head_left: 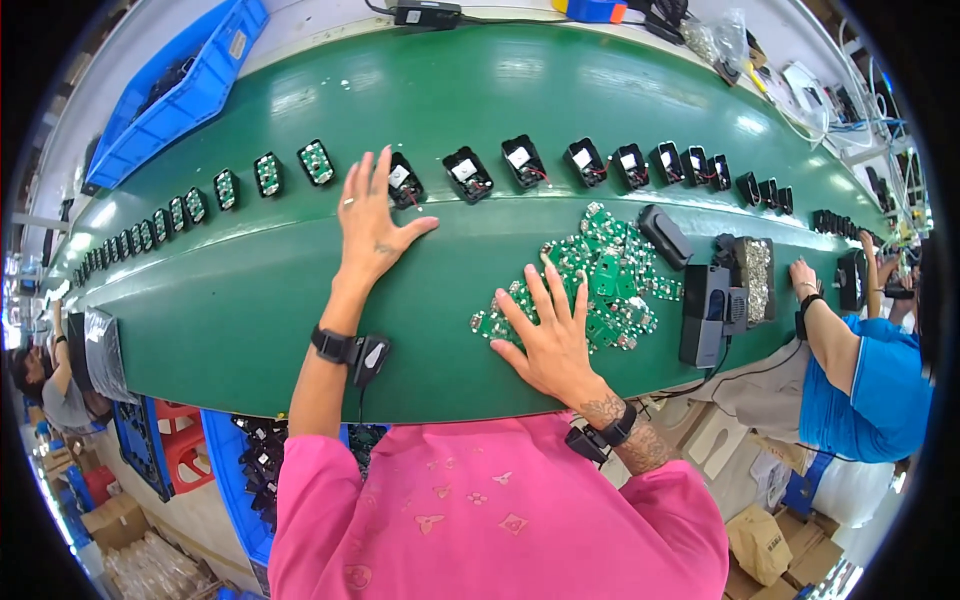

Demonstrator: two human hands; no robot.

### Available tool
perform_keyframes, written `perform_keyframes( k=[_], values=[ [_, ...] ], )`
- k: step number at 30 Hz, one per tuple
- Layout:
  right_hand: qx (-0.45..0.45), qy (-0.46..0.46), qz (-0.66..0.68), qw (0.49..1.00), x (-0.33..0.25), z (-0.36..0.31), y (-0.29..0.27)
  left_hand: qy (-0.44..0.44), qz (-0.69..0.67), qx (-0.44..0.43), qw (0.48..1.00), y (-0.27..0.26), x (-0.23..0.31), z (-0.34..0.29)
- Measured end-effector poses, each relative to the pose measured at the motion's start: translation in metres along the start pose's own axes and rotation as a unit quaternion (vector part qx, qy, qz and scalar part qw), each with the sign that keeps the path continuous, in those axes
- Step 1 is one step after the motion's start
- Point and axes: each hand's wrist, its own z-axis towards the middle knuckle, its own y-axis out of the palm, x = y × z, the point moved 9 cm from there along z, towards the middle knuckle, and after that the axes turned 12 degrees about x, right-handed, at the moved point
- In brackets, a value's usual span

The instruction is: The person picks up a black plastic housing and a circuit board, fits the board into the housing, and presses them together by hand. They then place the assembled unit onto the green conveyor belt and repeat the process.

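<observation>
My left hand [375, 225] is stretched out with fingers spread beside a black plastic housing [403, 180], which holds a white block and thin wires. Its fingertips overlap the housing's left edge; whether they touch it I cannot tell. My right hand [550, 335] lies with fingers apart over the left side of a heap of green circuit boards [610, 270]. Some boards under the palm are hidden. Left of my left hand, housings with green boards [315, 162] inside run in a row. To the right, more black housings [522, 160] show white blocks and red wires.
Right of the heap lie a black case [665, 237], a dark grey box-shaped device [705, 315] and a tray of small metal parts [757, 280]. A blue crate [175, 90] stands at the far left. A co-worker in a blue shirt [865, 390] sits at the right.
</observation>
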Motion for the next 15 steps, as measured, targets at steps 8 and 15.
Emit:
perform_keyframes(
  k=[8, 15],
  values=[
    [0.005, 0.049, 0.075, 0.996, 0.001, 0.015, -0.004, -0.133, -0.163, -0.013, 0.978, 0.006, -0.009, 0.003],
    [-0.055, -0.041, 0.059, 0.996, -0.016, 0.039, -0.005, -0.330, -0.511, -0.067, 0.791, -0.006, -0.004, -0.041]
  ],
)
